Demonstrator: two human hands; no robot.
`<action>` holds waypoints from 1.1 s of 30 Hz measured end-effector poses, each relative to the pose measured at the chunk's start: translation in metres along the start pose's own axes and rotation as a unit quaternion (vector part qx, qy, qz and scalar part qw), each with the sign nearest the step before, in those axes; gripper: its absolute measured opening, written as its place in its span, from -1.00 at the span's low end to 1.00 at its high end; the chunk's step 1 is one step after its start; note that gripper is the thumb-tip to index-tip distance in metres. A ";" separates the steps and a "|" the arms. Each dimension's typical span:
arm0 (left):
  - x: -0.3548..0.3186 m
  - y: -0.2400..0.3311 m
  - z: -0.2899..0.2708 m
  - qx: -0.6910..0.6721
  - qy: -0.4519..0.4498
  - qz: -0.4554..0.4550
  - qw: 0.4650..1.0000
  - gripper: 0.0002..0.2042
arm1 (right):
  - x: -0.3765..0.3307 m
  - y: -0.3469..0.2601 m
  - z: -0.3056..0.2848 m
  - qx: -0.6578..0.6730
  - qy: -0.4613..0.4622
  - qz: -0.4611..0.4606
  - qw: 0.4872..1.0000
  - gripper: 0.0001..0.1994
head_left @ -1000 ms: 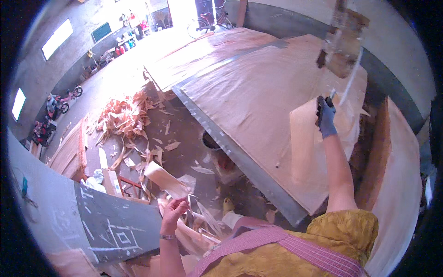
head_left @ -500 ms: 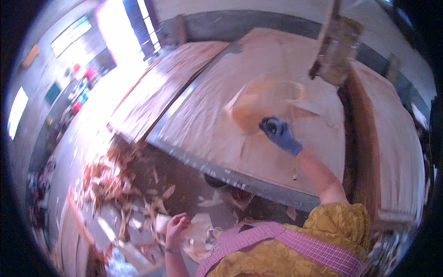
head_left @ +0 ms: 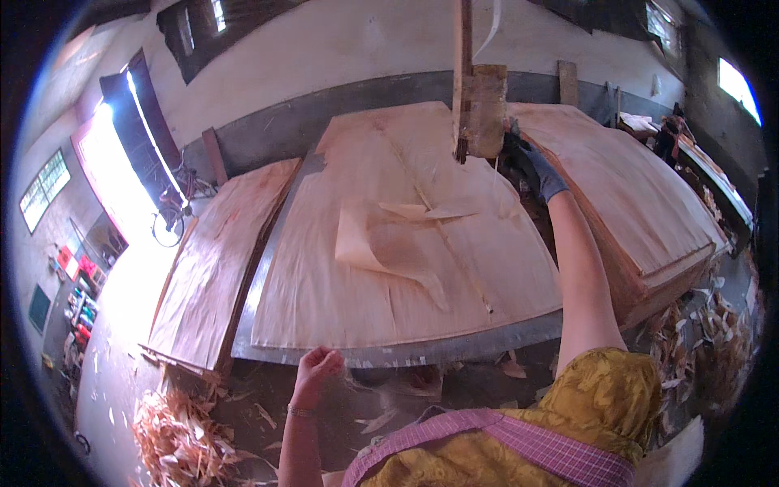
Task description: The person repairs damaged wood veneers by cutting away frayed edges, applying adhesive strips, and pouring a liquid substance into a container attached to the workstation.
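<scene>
My right hand (head_left: 535, 166), in a grey-blue glove, reaches over the gap beside the right-hand stack of wood sheets (head_left: 617, 187). Its dark fingertips are next to a block (head_left: 487, 109) wrapped in yellowish material on an upright post; whether they grip anything is unclear. My bare left hand (head_left: 318, 369) is curled closed near the table's front edge, with nothing visible in it. On the middle wood veneer sheet (head_left: 308, 300) lies a curled, torn veneer piece (head_left: 365, 243). A long thin stick (head_left: 462, 264) lies beside and partly under it.
A grey metal table edge (head_left: 389, 355) runs along the front. To the left is another stack of wood sheets (head_left: 219, 268). Wood scraps (head_left: 174, 434) are heaped on the floor at lower left, with more scraps (head_left: 706, 333) at right.
My right hand has moved from above the middle sheet to the right, beside the hanging block. My left hand has risen toward the table edge. The view has swung right, and the veneer piece has settled.
</scene>
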State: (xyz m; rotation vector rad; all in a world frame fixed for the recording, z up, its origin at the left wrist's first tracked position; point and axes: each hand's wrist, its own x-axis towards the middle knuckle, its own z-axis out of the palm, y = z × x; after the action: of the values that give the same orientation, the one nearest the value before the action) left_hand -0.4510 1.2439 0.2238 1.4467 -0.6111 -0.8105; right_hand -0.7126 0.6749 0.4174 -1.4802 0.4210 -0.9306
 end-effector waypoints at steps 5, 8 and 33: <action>0.021 0.025 0.050 0.088 -0.096 -0.013 0.991 -0.78 | 0.008 0.013 -0.029 -0.065 -0.051 -0.059 0.995 -0.73; 0.049 0.039 0.101 0.144 -0.162 0.006 0.976 -0.77 | 0.012 0.005 -0.048 -0.105 -0.069 -0.066 0.990 -0.75; 0.268 0.186 0.527 -0.012 0.037 0.335 0.942 -0.61 | -0.221 0.219 -0.194 0.062 -0.081 0.215 0.971 -0.79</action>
State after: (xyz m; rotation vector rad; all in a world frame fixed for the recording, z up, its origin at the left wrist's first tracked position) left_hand -0.6831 0.6996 0.4088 1.1257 -0.9590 -0.2233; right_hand -0.9333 0.6774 0.1241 -1.2712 0.5262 -0.4788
